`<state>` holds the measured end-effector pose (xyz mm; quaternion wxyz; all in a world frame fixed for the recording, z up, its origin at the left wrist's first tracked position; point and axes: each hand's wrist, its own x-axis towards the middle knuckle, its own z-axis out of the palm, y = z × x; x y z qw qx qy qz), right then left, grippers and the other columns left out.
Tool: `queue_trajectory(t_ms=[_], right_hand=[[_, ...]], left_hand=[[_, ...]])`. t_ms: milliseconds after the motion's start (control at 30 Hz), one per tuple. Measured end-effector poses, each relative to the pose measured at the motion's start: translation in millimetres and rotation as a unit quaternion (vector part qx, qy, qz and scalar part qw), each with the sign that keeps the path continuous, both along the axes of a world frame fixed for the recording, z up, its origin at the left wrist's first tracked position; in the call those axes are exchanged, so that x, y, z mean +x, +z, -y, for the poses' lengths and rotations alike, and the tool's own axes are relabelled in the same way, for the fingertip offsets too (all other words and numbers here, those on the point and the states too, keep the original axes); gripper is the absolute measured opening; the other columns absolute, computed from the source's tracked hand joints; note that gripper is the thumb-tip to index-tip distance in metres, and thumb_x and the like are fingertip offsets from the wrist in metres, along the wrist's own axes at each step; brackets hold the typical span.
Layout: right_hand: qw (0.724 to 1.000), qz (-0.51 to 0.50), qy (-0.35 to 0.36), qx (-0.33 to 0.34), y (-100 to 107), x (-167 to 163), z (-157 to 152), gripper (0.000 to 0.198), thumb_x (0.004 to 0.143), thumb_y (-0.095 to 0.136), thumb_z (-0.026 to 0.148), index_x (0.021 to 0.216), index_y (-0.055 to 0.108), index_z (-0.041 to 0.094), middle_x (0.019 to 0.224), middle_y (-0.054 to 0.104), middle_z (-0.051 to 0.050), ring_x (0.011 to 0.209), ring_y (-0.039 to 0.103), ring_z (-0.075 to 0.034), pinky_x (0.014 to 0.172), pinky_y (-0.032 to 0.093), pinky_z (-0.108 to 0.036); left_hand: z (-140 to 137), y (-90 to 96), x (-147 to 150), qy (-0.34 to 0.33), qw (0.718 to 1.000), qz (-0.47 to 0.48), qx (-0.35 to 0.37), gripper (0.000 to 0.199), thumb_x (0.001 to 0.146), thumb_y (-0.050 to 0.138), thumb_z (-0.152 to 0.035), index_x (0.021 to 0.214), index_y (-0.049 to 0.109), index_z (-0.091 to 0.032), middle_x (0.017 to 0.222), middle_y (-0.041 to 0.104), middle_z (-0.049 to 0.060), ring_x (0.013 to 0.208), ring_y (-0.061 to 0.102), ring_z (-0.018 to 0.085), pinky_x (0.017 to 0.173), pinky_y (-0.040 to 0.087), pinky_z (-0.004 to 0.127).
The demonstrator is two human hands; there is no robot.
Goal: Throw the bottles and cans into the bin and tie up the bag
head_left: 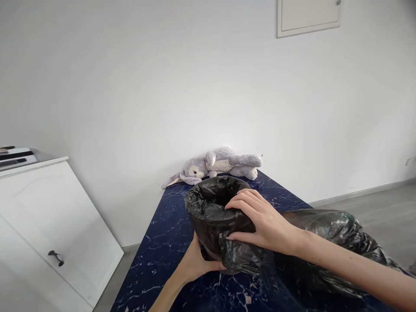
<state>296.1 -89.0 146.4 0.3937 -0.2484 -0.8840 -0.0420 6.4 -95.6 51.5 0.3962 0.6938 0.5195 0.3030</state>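
Note:
A bin lined with a black garbage bag [208, 219] stands on the dark blue marbled table, its mouth facing up and slightly toward me. The bag folds over the rim and hangs down outside, covering nearly all of the bin. My left hand [195, 262] is wrapped around the lower left side of the bin, thumb in front, other fingers mostly hidden behind it. My right hand [260, 221] grips the bag at the right of the rim, fingers over the edge and thumb outside.
Behind the bin, a grey plush bunny [221, 164] lies against the wall. A bulky, full-looking black bag [334, 229] rests at the right, partly under my right forearm. A white cabinet [58, 225] stands to the left of the table [156, 255].

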Motion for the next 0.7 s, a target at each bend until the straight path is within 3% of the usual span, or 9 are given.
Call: queue_trajectory(t_ms=[67,167,400,600,700], right_hand=[[1.000,-0.003,-0.019,0.009,-3,-3,-1,0.050,0.095,0.074,0.050,0.132,0.053,0.023,0.127,0.066,-0.013,0.119,0.058,-0.034,0.101,0.052,-0.054],[0.999,0.005,-0.046,0.023,-6,-7,-4,0.048,0.093,0.077,0.050,0.125,0.055,0.023,0.118,0.065,-0.012,0.112,0.058,-0.034,0.097,0.052,-0.052],[0.985,0.027,-0.160,0.053,-12,-4,-45,0.048,0.087,0.083,0.042,0.118,0.057,0.017,0.116,0.057,-0.016,0.101,0.054,-0.033,0.082,0.055,-0.047],[0.969,0.041,-0.231,0.077,-24,40,-109,0.052,0.090,0.078,0.049,0.124,0.056,0.016,0.118,0.054,-0.017,0.110,0.055,-0.038,0.097,0.052,-0.055],[0.958,-0.024,-0.276,0.077,-41,70,-131,0.070,0.092,0.071,0.056,0.145,0.046,0.017,0.139,0.047,-0.022,0.135,0.046,-0.046,0.112,0.042,-0.064]], left_hand=[[-1,-15.2,-5,-0.007,0.999,-0.043,-0.014,0.148,0.060,0.094,-0.068,0.171,0.004,-0.030,0.174,0.028,0.019,0.155,0.038,0.045,0.121,0.044,0.060],[-1,-27.6,-8,0.028,0.996,-0.078,-0.012,0.133,0.069,0.085,-0.073,0.171,0.012,-0.028,0.175,0.028,0.018,0.157,0.035,0.044,0.124,0.040,0.059],[3,-31.5,-9,0.112,0.987,-0.107,0.048,0.092,0.091,0.063,-0.072,0.165,0.029,-0.028,0.171,0.038,0.014,0.159,0.034,0.037,0.128,0.034,0.054],[-2,-44.8,-17,0.140,0.979,-0.126,0.078,0.066,0.098,0.053,-0.064,0.153,0.043,-0.029,0.159,0.053,0.013,0.151,0.046,0.036,0.123,0.039,0.057],[-5,-52.2,-18,0.141,0.978,-0.126,0.086,0.059,0.099,0.052,-0.059,0.148,0.046,-0.028,0.155,0.056,0.013,0.149,0.049,0.034,0.123,0.040,0.057]])
